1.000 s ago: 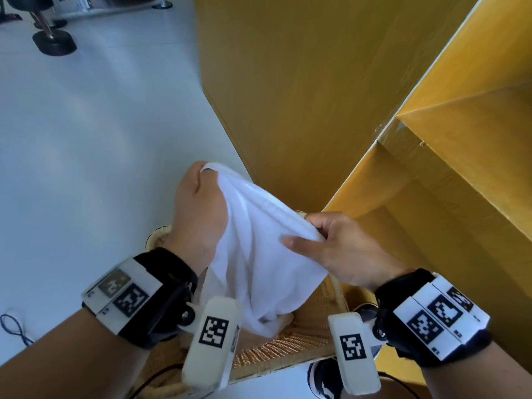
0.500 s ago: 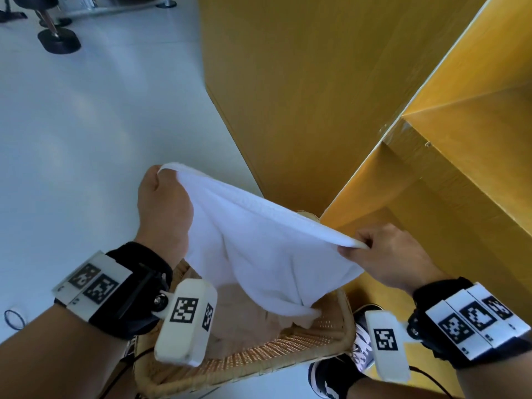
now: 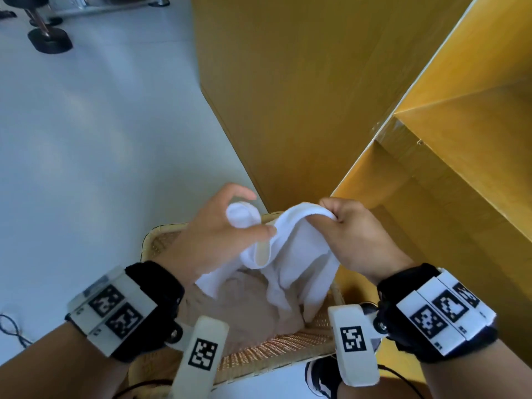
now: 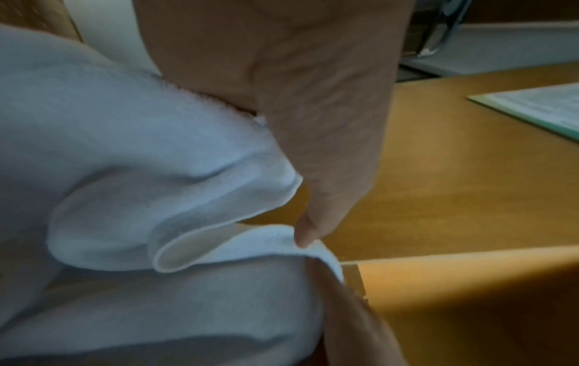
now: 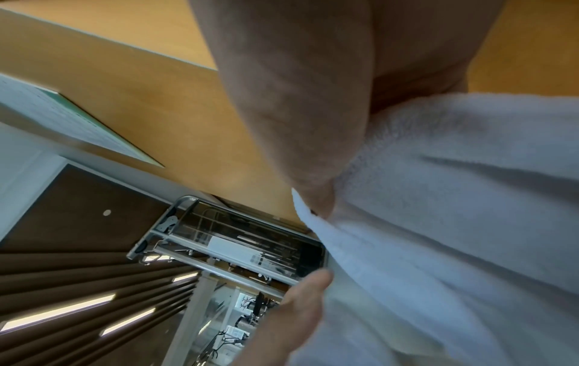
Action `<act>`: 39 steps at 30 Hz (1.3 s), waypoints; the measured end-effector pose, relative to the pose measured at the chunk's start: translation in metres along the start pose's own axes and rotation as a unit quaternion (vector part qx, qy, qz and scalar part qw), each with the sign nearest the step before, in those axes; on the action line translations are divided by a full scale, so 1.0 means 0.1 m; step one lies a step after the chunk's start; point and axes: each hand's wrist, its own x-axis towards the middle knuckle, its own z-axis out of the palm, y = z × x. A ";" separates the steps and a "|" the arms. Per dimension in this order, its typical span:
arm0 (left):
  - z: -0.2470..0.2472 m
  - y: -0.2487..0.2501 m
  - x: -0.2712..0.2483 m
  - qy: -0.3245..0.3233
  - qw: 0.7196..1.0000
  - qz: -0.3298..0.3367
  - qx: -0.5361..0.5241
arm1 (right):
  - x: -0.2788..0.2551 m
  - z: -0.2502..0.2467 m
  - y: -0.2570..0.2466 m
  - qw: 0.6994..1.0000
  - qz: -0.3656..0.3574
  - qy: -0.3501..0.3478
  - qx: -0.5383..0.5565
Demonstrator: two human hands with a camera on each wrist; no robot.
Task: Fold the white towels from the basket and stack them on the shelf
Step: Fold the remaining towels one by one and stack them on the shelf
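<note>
We are holding the white towel point(image 3: 290, 254) above the wicker basket point(image 3: 276, 352), beside the yellow shelf point(image 3: 449, 156). Half a second ago it was stretched wide between our hands; now the hands are nearly meeting and the cloth is sagging in folds. Our left hand point(image 3: 218, 237) is pinching one bunched corner, our right hand point(image 3: 357, 234) is gripping the other edge. More cloth is lying in the basket.

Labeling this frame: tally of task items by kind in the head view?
Hands: 2, left hand and right hand, each with a grip on the white towel
White towel: 1, over the basket
Beige cloth: 1, in the basket
Basket: 1
Shelf: 1
Total: 6
</note>
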 end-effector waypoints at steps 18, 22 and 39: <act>0.04 -0.05 0.13 0.149 0.981 0.117 0.046 | 0.06 0.18 -0.19 0.995 -0.097 -0.027 0.026; -0.06 -0.05 0.16 0.185 0.979 0.083 0.005 | 0.05 0.15 -0.11 0.996 -0.079 -0.020 -0.024; -0.25 -0.14 0.21 0.270 0.958 0.024 -0.091 | 0.00 -0.01 0.43 0.990 0.044 0.025 -0.130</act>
